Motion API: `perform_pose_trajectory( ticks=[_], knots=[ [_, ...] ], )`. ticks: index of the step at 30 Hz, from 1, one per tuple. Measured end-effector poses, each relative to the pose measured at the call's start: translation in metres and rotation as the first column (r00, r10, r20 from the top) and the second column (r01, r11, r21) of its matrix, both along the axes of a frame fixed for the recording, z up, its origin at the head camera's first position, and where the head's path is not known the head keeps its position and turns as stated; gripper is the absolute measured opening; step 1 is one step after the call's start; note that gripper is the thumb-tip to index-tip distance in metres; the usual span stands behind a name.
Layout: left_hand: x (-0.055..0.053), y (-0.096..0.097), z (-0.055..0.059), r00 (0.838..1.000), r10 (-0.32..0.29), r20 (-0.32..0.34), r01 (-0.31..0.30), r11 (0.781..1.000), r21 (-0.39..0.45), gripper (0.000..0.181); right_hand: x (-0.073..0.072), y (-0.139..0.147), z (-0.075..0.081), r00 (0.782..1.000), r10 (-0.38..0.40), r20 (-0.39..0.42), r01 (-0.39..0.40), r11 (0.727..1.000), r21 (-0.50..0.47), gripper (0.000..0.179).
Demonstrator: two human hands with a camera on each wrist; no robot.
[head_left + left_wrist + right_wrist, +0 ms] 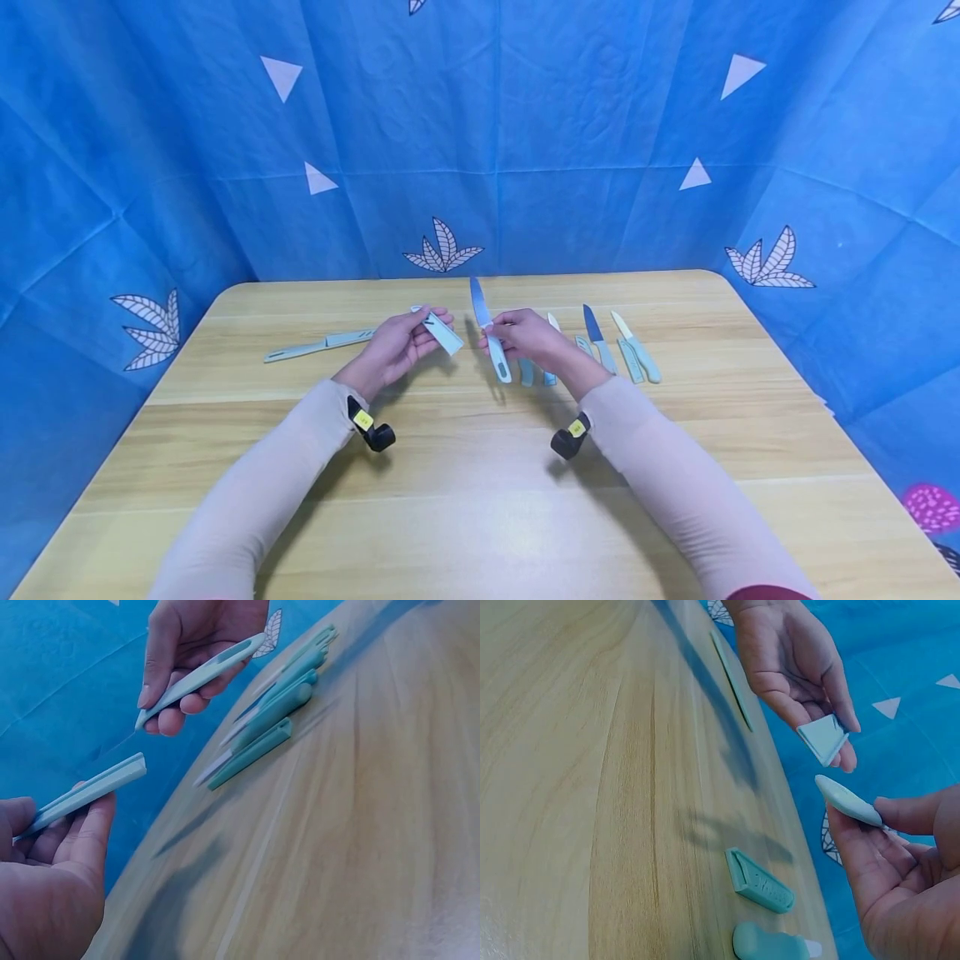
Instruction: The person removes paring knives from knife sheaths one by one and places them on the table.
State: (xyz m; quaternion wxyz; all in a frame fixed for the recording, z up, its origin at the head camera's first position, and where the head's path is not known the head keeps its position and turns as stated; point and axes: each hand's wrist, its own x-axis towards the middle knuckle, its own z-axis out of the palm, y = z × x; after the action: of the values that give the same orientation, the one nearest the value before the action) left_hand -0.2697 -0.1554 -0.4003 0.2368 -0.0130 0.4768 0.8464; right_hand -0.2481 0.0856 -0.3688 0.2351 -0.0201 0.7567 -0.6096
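My left hand (393,346) holds a pale green knife sheath (444,333) between thumb and fingers, its wide mouth turned toward the right hand. The right hand (529,335) pinches a kitchen knife by its pale green handle (500,360), close to the blade. That knife's blade (478,302) points away toward the back of the table, bare and bluish with reflection. In the left wrist view, the sheath (94,787) and the knife handle (199,681) are held apart above the tabletop. Parts of the sheath are hidden by my left fingers.
A long green knife in its sheath (315,345) lies at the left. Right of my hands lie a loose sheath (527,372), a dark-bladed knife (593,323), a cream-bladed knife (637,348) and several other green pieces. Behind the wooden table (480,500) hangs a blue curtain (570,108).
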Motion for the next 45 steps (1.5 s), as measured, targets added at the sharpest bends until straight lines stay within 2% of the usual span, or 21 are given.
perform_pose_trajectory(
  ticks=[8, 14, 24, 34, 45],
  knots=[
    [-0.008, -0.003, -0.003, 1.0, -0.006, -0.017, 0.004, 0.998, -0.064, 0.035, -0.003, -0.007, -0.001, 1.0, -0.019, 0.009, 0.019, 1.0, 0.014, 0.03],
    [-0.013, -0.003, -0.005, 0.999, -0.015, -0.037, 0.01, 0.992, -0.129, 0.04, -0.006, -0.009, -0.002, 0.999, -0.037, 0.024, 0.037, 0.999, 0.002, 0.028],
    [-0.019, 0.001, -0.01, 0.999, -0.033, -0.005, 0.032, 0.983, -0.182, 0.045, -0.012, -0.013, -0.007, 0.999, -0.047, 0.026, 0.047, 0.999, 0.024, 0.032],
    [-0.023, 0.007, -0.015, 0.991, -0.132, -0.033, 0.113, 0.935, -0.337, 0.039, -0.015, -0.015, -0.012, 0.997, -0.066, 0.034, 0.063, 0.993, 0.098, 0.032],
    [-0.032, 0.012, -0.021, 0.986, -0.166, 0.019, 0.158, 0.887, -0.433, 0.036, -0.019, -0.02, -0.022, 0.995, -0.09, 0.04, 0.085, 0.989, 0.119, 0.026]
  ],
)
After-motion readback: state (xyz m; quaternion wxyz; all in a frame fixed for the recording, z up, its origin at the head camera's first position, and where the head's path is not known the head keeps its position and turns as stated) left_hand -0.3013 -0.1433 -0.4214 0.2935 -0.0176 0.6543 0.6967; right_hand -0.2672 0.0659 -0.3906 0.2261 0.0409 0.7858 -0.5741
